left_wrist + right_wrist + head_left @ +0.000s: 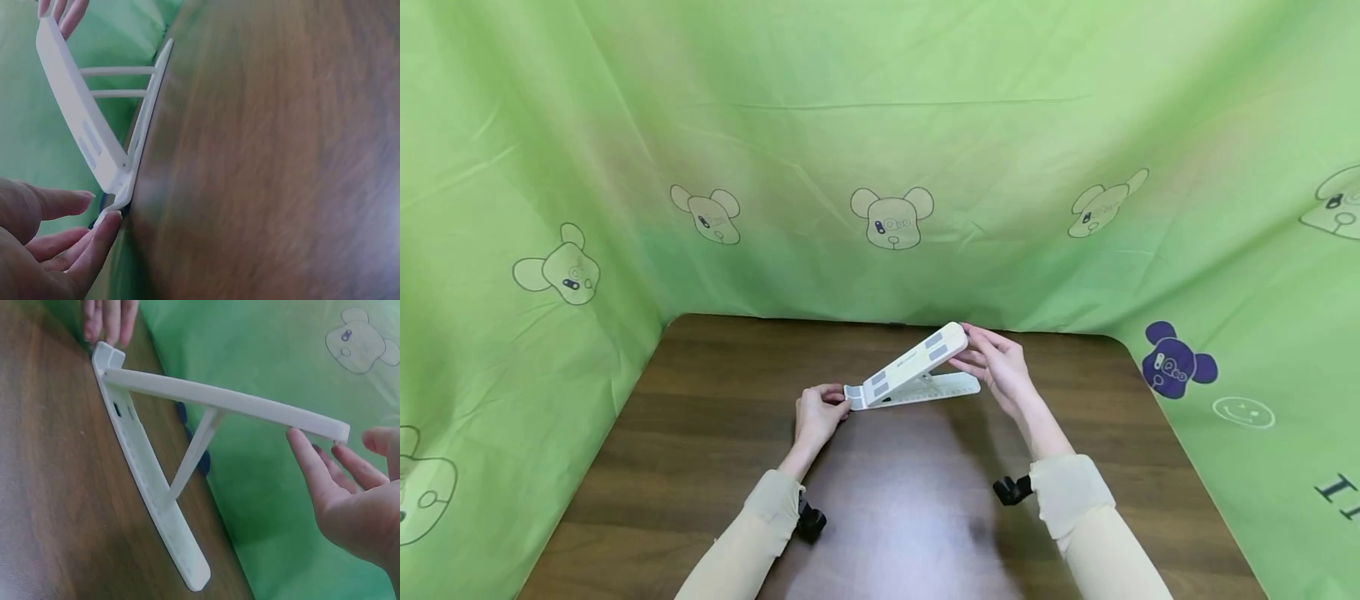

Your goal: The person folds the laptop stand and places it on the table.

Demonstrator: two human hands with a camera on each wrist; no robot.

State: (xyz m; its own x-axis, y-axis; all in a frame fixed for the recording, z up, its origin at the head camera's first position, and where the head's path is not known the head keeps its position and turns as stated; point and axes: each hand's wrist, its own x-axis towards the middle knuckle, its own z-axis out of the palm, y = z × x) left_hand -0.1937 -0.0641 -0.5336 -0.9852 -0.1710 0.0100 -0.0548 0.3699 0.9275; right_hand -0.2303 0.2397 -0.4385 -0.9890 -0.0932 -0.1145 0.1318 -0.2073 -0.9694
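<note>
A white folding laptop stand [910, 367] with grey pads is unfolded in a V on the brown table. Its lower bar [153, 487] lies along the tabletop, and two thin struts [119, 94] join it to the raised arm [225, 400]. My left hand [816, 417] holds the lipped hinge end [109, 357], fingers right at the lip. At the raised arm's far end is my right hand [1003, 371]. Its extended fingers [309, 456] touch the underside near the tip, while the thumb stands apart in the right wrist view.
The wooden table [700, 467] ends against a green curtain [820, 275] printed with bear heads, which wraps the back and both sides. Black wrist cameras [810, 522] sit beside both rolled cuffs [1071, 492], above the table's near part.
</note>
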